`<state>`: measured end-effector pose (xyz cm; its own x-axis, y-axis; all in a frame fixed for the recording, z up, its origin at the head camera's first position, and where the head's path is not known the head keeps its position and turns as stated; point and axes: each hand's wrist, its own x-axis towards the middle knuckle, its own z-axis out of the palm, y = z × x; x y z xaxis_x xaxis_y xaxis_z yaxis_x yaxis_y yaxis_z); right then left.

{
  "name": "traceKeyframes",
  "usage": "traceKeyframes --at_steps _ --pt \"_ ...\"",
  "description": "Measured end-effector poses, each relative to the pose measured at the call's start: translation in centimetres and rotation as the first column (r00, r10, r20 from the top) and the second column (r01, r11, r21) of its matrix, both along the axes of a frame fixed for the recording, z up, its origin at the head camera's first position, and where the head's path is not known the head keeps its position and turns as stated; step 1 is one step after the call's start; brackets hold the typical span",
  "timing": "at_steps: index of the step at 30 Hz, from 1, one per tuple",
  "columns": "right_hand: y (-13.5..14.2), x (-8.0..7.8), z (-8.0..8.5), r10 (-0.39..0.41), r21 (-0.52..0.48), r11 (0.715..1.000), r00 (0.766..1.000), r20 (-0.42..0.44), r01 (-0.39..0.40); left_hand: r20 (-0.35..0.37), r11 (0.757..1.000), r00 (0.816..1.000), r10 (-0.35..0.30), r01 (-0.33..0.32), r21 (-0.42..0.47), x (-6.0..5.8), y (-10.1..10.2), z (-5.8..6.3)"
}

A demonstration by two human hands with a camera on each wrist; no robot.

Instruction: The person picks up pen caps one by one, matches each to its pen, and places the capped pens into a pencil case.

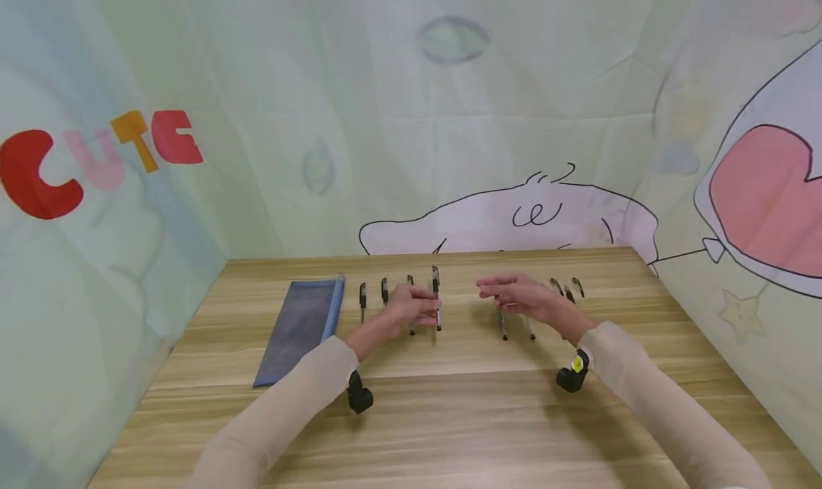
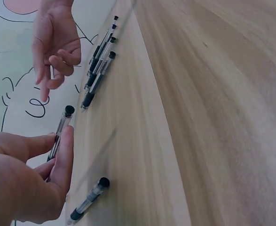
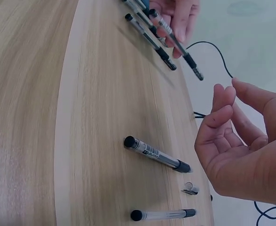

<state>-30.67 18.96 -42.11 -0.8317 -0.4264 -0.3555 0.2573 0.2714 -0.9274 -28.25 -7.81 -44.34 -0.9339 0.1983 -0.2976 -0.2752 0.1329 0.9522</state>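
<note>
Left hand (image 1: 408, 308) pinches a pen (image 3: 177, 44) above the table (image 1: 449, 432).
Best kept light and steady, midway along its length; right hand (image 1: 521, 296) (loosely curled, empty) hovers apart.

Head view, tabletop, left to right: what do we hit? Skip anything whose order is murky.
Blue zip pouch → leftmost black-capped pen → left hand → upright-held pen in its grip → right hand → rightmost loose pen cap.
</note>
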Motion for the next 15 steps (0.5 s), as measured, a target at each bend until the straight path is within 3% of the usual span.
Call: traceKeyframes --at_steps 7,15 --pt "1.0 0.3 0.1 0.044 -0.019 0.999 0.999 0.001 -0.044 -0.057 0.997 0.998 0.026 -0.030 -0.069 -0.9 1.5 -1.3" --pt "1.1 0.6 -0.2 0.060 -0.024 0.998 0.998 -0.005 -0.060 -0.132 0.978 0.988 0.081 -0.104 -0.179 -0.6 1.5 -1.8"
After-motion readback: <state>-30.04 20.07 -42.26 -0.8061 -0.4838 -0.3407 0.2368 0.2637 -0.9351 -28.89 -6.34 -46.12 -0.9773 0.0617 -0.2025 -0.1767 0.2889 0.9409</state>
